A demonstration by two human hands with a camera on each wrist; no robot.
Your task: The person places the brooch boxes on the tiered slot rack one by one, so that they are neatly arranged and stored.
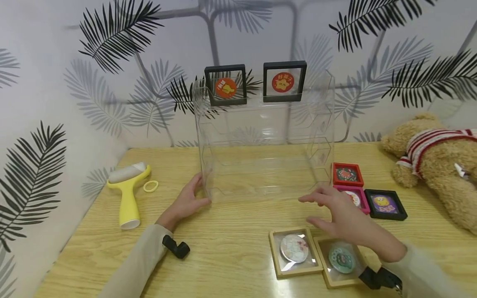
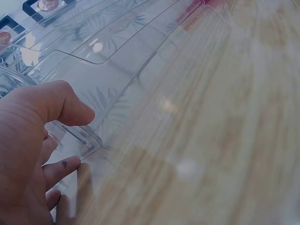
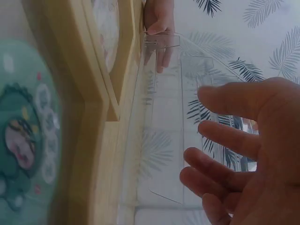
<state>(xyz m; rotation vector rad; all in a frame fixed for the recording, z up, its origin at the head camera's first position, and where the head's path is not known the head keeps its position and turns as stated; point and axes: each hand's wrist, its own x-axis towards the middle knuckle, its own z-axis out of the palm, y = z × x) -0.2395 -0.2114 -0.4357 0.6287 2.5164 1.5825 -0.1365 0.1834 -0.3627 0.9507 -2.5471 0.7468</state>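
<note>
Head: wood-grain surface (image 1: pixel 223 252), leaf-print backdrop (image 1: pixel 41 95) behind; clear rack (image 1: pixel 261 191) stands at the back, two black frames (image 1: pixel 285 82) in its top; left grip (image 1: pixel 187 199) holds its front left corner; right grip (image 1: pixel 340 215) released, near the right corner; yellow roller (image 1: pixel 128 198) left, teddy bear (image 1: pixel 443 169) right; left wrist: thumb and fingers either side of the corner, glare on the surface; right wrist: fingers loose, tan frames (image 1: pixel 295 250) close by.

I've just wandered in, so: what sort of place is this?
Possibly a home or hobby room: a light wood-grain table holds a clear plastic tiered rack, with a tan plush bear in red-and-white striped clothing to the right.
</note>
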